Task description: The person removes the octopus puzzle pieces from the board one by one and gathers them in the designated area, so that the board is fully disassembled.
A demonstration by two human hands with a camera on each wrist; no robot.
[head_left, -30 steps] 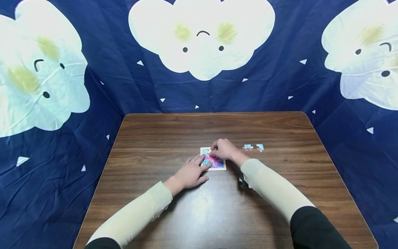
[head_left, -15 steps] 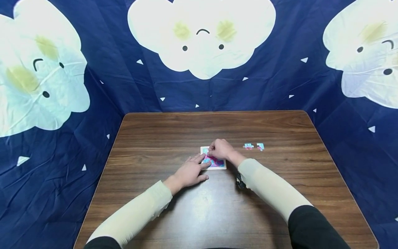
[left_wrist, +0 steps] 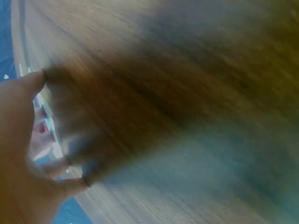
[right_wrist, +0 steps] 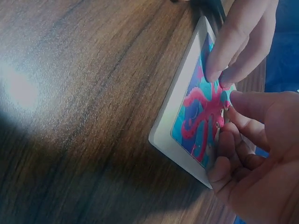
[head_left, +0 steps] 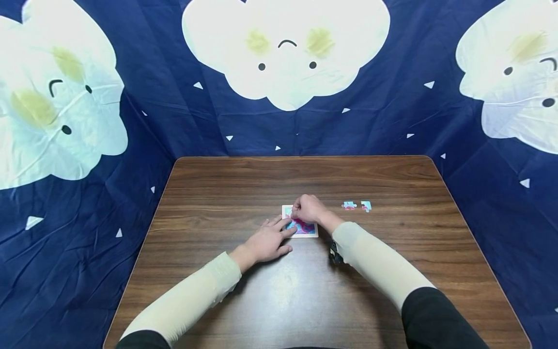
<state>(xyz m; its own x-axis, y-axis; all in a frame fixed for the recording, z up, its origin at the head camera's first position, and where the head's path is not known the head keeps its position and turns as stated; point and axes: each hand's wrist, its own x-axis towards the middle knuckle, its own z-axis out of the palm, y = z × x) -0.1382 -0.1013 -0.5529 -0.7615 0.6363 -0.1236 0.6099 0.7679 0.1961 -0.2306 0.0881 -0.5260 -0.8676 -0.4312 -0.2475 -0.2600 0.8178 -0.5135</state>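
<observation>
A small jigsaw puzzle [head_left: 307,228] in a white-rimmed board lies on the table. In the right wrist view its picture shows a pink octopus [right_wrist: 205,109] on blue and purple. My left hand [head_left: 266,241] rests with fingers spread and straight, its fingertips on the board's left part. My right hand [head_left: 308,208] is over the upper part of the board. Thumb and fingers come together there, pinching a small puzzle piece [right_wrist: 227,106] mostly hidden by them. In the left wrist view only my left hand [left_wrist: 23,154] and a sliver of the board show, blurred.
Two loose puzzle pieces, one [head_left: 349,205] beside the other [head_left: 366,206], lie right of the board on the brown wooden table [head_left: 218,194]. A blue cloth [head_left: 261,126] with white clouds hangs behind and at both sides. A dark device [head_left: 335,256] hangs at my right wrist.
My right hand has shifted slightly left over the board's top, then stayed there. The left hand holds its place, and the two loose pieces lie as before.
</observation>
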